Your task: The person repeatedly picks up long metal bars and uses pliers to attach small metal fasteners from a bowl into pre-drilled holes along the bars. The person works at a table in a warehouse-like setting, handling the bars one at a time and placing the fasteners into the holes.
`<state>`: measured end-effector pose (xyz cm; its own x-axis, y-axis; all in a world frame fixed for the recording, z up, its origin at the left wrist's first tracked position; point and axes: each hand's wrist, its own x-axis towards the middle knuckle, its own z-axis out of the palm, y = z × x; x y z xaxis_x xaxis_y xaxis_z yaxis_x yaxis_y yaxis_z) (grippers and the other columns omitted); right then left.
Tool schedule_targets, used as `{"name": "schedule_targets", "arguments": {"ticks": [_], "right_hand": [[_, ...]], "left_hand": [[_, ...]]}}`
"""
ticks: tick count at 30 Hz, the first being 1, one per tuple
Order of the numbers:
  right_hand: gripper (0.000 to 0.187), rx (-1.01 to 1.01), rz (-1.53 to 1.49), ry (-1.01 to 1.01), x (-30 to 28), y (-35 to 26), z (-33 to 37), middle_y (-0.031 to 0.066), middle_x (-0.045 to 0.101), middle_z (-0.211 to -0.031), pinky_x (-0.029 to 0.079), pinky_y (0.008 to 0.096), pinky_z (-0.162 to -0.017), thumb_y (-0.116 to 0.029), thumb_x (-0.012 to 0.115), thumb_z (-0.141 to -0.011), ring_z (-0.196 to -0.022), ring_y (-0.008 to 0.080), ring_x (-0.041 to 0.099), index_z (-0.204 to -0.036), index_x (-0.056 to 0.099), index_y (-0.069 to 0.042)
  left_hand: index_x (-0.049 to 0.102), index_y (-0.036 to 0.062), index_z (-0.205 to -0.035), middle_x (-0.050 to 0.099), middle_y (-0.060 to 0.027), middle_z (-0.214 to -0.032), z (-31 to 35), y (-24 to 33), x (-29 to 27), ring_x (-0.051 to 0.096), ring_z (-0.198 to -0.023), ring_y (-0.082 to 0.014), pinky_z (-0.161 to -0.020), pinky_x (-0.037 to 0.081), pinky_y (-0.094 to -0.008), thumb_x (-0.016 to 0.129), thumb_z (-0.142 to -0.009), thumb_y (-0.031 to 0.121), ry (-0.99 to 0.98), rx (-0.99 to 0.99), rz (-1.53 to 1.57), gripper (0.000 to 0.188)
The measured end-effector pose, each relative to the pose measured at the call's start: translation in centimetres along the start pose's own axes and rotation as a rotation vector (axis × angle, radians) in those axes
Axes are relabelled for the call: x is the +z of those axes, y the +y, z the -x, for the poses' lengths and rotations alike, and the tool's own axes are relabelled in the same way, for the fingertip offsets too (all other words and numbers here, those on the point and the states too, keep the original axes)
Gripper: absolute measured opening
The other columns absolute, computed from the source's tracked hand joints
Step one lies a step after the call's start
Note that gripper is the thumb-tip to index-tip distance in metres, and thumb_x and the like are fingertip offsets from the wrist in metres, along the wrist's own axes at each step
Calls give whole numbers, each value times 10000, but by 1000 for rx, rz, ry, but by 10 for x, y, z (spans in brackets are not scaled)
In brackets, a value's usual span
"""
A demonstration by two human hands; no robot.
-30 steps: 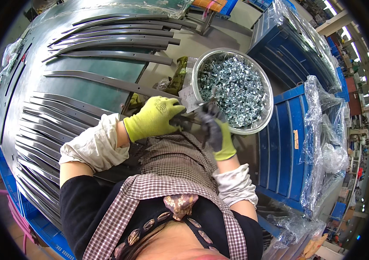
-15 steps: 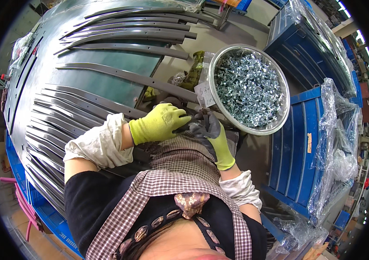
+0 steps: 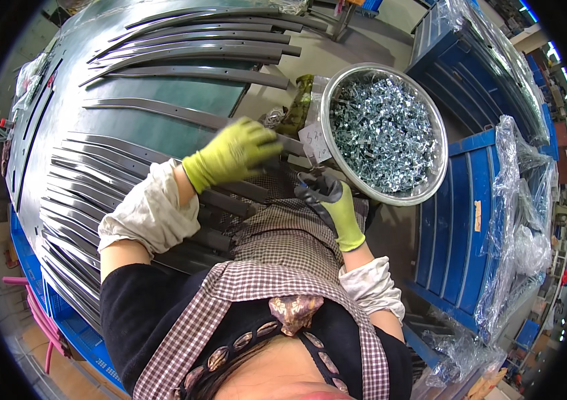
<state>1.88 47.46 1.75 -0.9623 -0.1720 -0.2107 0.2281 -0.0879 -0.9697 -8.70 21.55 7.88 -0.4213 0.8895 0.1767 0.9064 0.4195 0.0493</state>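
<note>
Strip (image 3: 157, 110), dark grey and pierced with small holes, lies apart from the others on the green bench (image 3: 190, 93), its free end projecting past the right-hand edge toward the metal basin (image 3: 397, 199). An upper group of strips (image 3: 217, 52) lies toward the far edge; a lower group (image 3: 103, 187) fills the near side.

Left hand (image 3: 233, 155): gloved and blurred, over the projecting part; contact and grip cannot be told. Right hand (image 3: 329, 200): below the free end, in front of the apron (image 3: 277, 230), dark fingers curled toward the thumb; whether anything small is pinched cannot be told.

Recommended handling, by judgement: steady the strip close to the bench edge, since the overhang may swing or tip under load. Support it from beneath when pressing on the free end. Take small clips (image 3: 383, 133) from the basin singly, as they probably tangle, and check orientation before contact. Keep the paper card (image 3: 315, 143), just beside the strip end, out of the way. Avoid dragging the strip across its neighbours; the glossy surfaces could scratch.
</note>
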Motion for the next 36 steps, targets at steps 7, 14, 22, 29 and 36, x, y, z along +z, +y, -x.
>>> {"name": "schedule_targets", "arguments": {"ticks": [7, 14, 22, 29, 36], "right_hand": [[358, -117, 268, 105, 8, -11, -16, 58, 744, -869, 521, 249, -693, -126, 835, -783, -753, 102, 663, -1068, 697, 41], [412, -190, 280, -100, 1, -6, -32, 69, 737, -934, 534, 258, -759, -36, 875, -707, -828, 96, 649, -1055, 681, 72], [322, 55, -133, -336, -19, 11, -67, 81, 726, -975, 551, 267, -795, -59, 808, -811, -874, 143, 693, -1062, 659, 77], [233, -90, 386, 99, -19, 32, -46, 112, 726, -953, 524, 342, -737, -97, 672, -880, -799, 225, 680, -1092, 676, -1], [197, -335, 946, 102, -33, 32, -4, 196, 685, -927, 516, 443, -736, -82, 634, -845, -860, 398, 652, -1030, 684, -36]], "left_hand": [[625, 82, -1252, 635, -112, -1166, 10, -21, 22, 586, -1101, -321, -1028, 443, -421, 820, -649, 247, -142, -265, 221, 654], [681, 64, -1126, 660, -118, -1034, 11, -18, 27, 597, -1035, -334, -930, 494, -433, 807, -583, 195, -60, -172, 322, 572], [687, 84, -1132, 674, -108, -1059, 9, -23, 25, 620, -1022, -316, -918, 493, -421, 797, -619, 250, -78, -228, 341, 551], [663, 107, -1199, 661, -95, -1125, 4, -28, 36, 615, -1070, -301, -964, 490, -409, 800, -671, 242, -50, -299, 259, 562], [670, 115, -1191, 663, -100, -1115, 6, -27, 35, 617, -1067, -302, -958, 489, -417, 792, -689, 250, -56, -308, 263, 534]]}}
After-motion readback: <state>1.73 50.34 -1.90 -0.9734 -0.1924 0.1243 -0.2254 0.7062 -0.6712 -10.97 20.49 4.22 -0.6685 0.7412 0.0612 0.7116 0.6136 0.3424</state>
